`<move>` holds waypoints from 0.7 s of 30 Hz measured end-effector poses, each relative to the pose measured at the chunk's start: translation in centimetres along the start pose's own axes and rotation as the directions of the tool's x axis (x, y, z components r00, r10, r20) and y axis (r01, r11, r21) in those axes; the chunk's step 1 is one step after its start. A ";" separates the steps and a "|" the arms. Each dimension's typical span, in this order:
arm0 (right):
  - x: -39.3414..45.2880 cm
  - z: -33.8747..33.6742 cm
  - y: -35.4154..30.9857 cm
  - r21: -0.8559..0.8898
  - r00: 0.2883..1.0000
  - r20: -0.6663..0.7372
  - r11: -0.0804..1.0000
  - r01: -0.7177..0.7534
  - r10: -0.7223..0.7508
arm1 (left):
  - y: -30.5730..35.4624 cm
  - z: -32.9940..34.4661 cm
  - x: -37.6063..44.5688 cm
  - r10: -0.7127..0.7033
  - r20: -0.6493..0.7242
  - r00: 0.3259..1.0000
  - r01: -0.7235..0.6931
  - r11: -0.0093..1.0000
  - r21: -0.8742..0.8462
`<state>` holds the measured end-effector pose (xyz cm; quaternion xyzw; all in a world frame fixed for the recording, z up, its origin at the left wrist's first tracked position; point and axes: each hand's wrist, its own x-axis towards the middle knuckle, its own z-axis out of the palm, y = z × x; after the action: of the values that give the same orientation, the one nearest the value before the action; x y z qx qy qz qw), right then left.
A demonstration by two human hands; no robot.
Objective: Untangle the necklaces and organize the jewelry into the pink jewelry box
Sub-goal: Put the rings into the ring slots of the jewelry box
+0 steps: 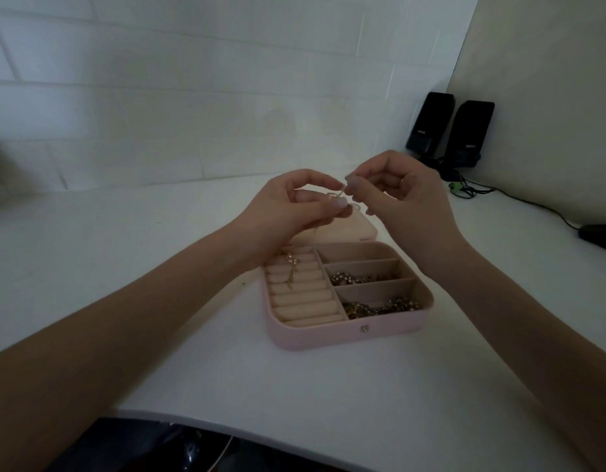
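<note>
Smooth white desk (158, 253), rounded pink jewelry box (328, 335) open, left hand (294, 206) and right hand (403, 192) pinching thin gold necklace (339, 195)

Jewelry box (328, 335) sits open on the surface (158, 253), frame centre, lid (332, 231) behind it. Chains (379, 306) in its right compartments, pendant (292, 269) on the ring rolls at left. My grips above the lid. Speakers (448, 127) upper right, against the wall.

Two black speakers (451, 129) each carry a small white logo. Too blurred to read. No other text.
</note>
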<state>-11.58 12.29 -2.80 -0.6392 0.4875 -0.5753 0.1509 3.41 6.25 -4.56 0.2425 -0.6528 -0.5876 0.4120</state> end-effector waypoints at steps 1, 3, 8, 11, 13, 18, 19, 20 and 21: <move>0.0 0.0 0.0 -0.001 1.000 0.002 1.000 0.002 -0.002 | 0.0 0.0 0.0 -0.007 0.007 1.000 0.007 1.000 -0.028; -0.1 0.0 0.0 0.010 1.000 0.004 1.000 0.009 -0.009 | 0.0 0.0 0.1 -0.034 0.027 0.999 0.036 0.996 -0.080; 0.1 -0.1 0.1 0.031 1.000 -0.011 0.999 0.014 -0.013 | 0.1 -0.2 0.0 -0.080 0.063 0.995 0.085 0.993 -0.083; 0.1 -0.2 0.3 0.036 0.999 -0.041 0.999 0.000 0.002 | 0.0 -0.5 0.0 -0.080 0.055 0.995 0.078 0.997 0.030; 0.2 -0.3 0.3 0.047 0.998 -0.062 0.999 -0.006 0.009 | -0.1 -0.9 0.1 -0.074 0.045 0.996 0.062 0.974 0.220; 0.4 -0.6 0.4 0.001 0.997 -0.081 1.000 0.012 -0.011 | -1.1 -1.3 0.3 0.266 0.083 0.960 -0.239 0.634 0.735; 0.4 -0.6 0.4 -0.024 0.997 -0.075 1.000 0.018 -0.020 | -1.1 -1.2 0.3 0.317 0.047 0.947 -0.257 0.663 0.703; 0.4 -0.6 0.5 -0.043 0.998 -0.063 0.999 0.025 -0.027 | -0.9 -1.0 0.2 0.342 -0.011 0.940 -0.259 0.733 0.628; 0.3 -0.5 0.5 -0.050 0.998 -0.049 0.998 0.025 -0.028 | -0.6 -0.9 0.3 0.348 -0.063 0.935 -0.264 0.804 0.532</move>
<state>-12.27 11.99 -2.84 -0.6348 0.4966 -0.5807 0.1154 3.86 5.41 -5.14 0.2808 -0.7819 -0.2957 0.4715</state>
